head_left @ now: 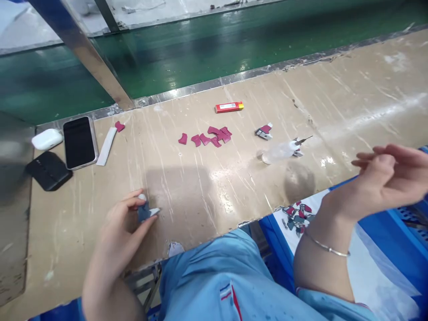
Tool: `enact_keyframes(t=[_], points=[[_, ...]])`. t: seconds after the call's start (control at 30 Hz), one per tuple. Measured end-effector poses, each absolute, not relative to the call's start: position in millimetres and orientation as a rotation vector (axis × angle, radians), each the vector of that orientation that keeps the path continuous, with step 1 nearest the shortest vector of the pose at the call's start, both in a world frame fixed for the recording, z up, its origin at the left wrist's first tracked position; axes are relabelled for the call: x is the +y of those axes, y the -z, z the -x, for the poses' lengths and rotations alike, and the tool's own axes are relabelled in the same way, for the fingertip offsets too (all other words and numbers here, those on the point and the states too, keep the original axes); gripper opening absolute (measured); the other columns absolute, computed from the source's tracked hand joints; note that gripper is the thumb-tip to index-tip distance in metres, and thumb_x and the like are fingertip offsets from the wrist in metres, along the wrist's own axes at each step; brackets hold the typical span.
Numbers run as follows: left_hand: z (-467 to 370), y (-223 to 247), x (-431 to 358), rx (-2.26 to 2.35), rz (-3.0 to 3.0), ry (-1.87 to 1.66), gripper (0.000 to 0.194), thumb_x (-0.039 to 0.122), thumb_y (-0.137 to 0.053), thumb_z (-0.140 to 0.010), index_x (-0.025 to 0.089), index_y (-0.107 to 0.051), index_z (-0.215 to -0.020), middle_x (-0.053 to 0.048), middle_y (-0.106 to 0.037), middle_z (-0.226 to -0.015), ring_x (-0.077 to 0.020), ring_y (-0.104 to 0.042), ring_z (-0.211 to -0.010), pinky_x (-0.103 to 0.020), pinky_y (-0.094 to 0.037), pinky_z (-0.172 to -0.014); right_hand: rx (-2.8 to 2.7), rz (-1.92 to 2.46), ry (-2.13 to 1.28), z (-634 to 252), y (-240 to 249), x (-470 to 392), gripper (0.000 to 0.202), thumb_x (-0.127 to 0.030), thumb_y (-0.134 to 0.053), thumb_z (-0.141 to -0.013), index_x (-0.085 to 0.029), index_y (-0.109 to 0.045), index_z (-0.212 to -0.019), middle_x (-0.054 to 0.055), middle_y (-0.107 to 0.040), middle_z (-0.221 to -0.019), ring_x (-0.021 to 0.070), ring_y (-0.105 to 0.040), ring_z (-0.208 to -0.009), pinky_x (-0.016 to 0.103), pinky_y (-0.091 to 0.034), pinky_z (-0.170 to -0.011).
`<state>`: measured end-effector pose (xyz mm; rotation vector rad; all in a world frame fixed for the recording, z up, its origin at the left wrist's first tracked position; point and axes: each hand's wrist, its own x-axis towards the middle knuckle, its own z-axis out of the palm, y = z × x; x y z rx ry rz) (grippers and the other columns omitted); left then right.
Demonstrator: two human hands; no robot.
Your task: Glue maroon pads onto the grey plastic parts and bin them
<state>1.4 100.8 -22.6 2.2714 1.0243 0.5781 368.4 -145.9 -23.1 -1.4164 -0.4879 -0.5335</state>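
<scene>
My left hand (122,223) is closed at the front left of the table, pinching a small grey-blue piece with white parts (144,210) between thumb and fingers. To the right, my right hand (384,174) is raised above the table's front edge, its fingers loosely curled and nothing visible in them. A clear bottle with a thin dark needle tip (279,151) leans to the right, left of that hand. Partly behind it is another small piece (297,153). A grey-and-maroon piece (265,131) lies just beyond. Several maroon pieces (214,136) are scattered mid-table.
A red box with a yellow end (229,107) lies farther back. At left are a phone (80,142), a white case (47,139), a black object (49,170) and a white strip (107,146). A blue crate (384,249) below right holds several small pieces (297,217). A metal post (96,62) rises behind.
</scene>
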Motion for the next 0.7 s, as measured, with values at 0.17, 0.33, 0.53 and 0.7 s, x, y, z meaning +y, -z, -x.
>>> enact_keyframes(t=[0.17,0.33,0.53,0.7], points=[[-59,2,51,0.570,-2.154,-0.707,0.029,0.015,-0.081,-0.086,0.026,-0.060,-0.102,-0.012,-0.079,-0.131,-0.0266,-0.079,-0.119,-0.038,-0.066,-0.089,-0.801,1.492,-0.201,-269,17,-112,0.020,-0.036,-0.071,-0.103,-0.030,-0.076,-0.121,0.003,-0.078,-0.099,0.0182,-0.076,-0.082,0.034,-0.066,-0.074],[-90,-6,28,0.456,-1.847,-0.764,0.041,0.008,-0.085,-0.083,0.027,-0.055,-0.104,-0.014,-0.077,-0.137,-0.0242,-0.078,-0.120,-0.035,-0.067,-0.089,-0.874,1.234,-0.869,-229,24,-93,0.034,-0.045,-0.065,-0.107,-0.030,-0.066,-0.137,0.007,-0.080,-0.112,0.0199,-0.080,-0.102,0.035,-0.068,-0.087],[-85,-2,25,0.569,-1.704,-0.776,0.039,0.018,-0.090,-0.084,0.026,-0.058,-0.106,-0.016,-0.074,-0.144,-0.0285,-0.075,-0.131,-0.042,-0.066,-0.100,-0.915,1.281,-0.735,-227,15,-85,0.018,-0.046,-0.073,-0.101,-0.029,-0.080,-0.103,0.005,-0.081,-0.094,0.0210,-0.076,-0.084,0.036,-0.066,-0.075],[-83,4,25,0.560,-1.745,-0.861,0.045,0.019,-0.091,-0.084,0.027,-0.063,-0.119,-0.016,-0.075,-0.143,-0.0307,-0.070,-0.139,-0.045,-0.063,-0.108,-0.460,1.092,-1.029,-218,20,-77,0.027,-0.054,-0.079,-0.095,-0.028,-0.074,-0.096,-0.003,-0.070,-0.070,0.0146,-0.065,-0.059,0.027,-0.059,-0.055]])
